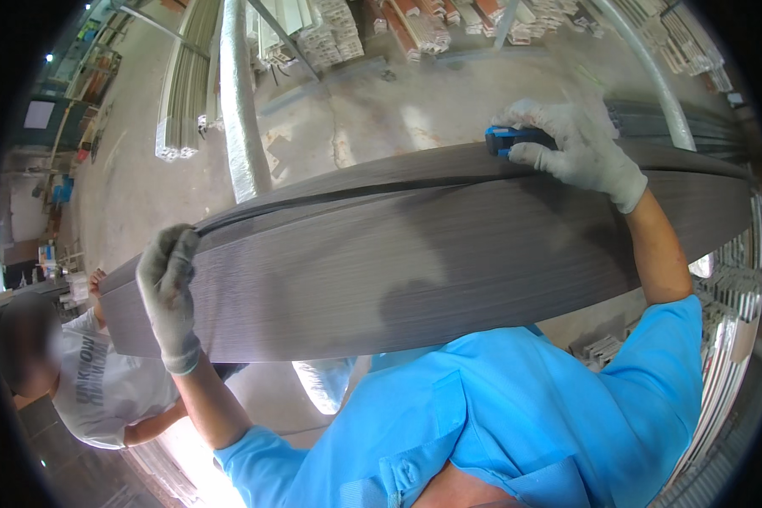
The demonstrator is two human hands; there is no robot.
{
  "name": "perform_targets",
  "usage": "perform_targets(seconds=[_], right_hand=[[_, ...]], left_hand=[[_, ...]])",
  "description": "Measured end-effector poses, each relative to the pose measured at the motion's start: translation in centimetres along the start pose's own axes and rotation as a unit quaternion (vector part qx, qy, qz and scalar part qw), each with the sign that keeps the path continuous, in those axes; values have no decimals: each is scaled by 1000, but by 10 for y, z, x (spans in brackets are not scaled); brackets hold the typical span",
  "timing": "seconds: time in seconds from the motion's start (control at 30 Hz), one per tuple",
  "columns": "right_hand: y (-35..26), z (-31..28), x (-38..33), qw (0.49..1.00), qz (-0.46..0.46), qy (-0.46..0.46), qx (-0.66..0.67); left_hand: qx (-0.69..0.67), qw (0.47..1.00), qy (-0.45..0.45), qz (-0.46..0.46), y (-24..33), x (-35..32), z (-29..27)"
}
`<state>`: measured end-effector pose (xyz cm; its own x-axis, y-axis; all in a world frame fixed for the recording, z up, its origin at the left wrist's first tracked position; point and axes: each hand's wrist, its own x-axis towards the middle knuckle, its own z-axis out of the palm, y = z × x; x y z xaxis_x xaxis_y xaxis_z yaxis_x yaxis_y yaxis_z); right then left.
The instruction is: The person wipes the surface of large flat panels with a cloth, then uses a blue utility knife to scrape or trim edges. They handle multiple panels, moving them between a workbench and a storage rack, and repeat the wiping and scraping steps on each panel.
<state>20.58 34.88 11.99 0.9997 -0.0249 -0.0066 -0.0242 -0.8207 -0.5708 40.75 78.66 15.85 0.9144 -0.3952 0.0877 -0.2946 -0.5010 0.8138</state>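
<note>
Long dark grey wood-grain boards (381, 262) lie across in front of me. A thin black strip (347, 193) runs lengthwise along their upper part. My left hand (169, 288), in a pale glove, is closed at the left end of this strip, its fingertips pinching it. Toward the far right, my gloved right hand (580, 152) is closed around a small blue-and-black hand tool (508, 141) over the far board. The tool's exact kind is hidden by the fingers.
A co-worker in a grey shirt (114, 389) has a hand at the boards' left end. Wrapped rack bars (244, 110) stand beyond the boards. Bundles of long profiles (186, 93) lie on the floor behind, with more stacked at right (728, 313).
</note>
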Motion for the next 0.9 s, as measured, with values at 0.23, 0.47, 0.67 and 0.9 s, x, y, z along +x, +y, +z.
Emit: perform_targets(seconds=[0.23,0.47,0.67,0.9], right_hand=[[9,5,-4,999,-39,-3,-11],[17,8,-4,998,-54,3,-15],[15,7,8,995,-82,-27,-58],[-1,19,39,986,-146,-62,-51]], left_hand=[[102,986,49,126,10,22,-14],[-29,993,-107,-49,-100,47,1],[10,991,-130,20,-110,45,6],[4,989,-147,-20,-100,47,8]])
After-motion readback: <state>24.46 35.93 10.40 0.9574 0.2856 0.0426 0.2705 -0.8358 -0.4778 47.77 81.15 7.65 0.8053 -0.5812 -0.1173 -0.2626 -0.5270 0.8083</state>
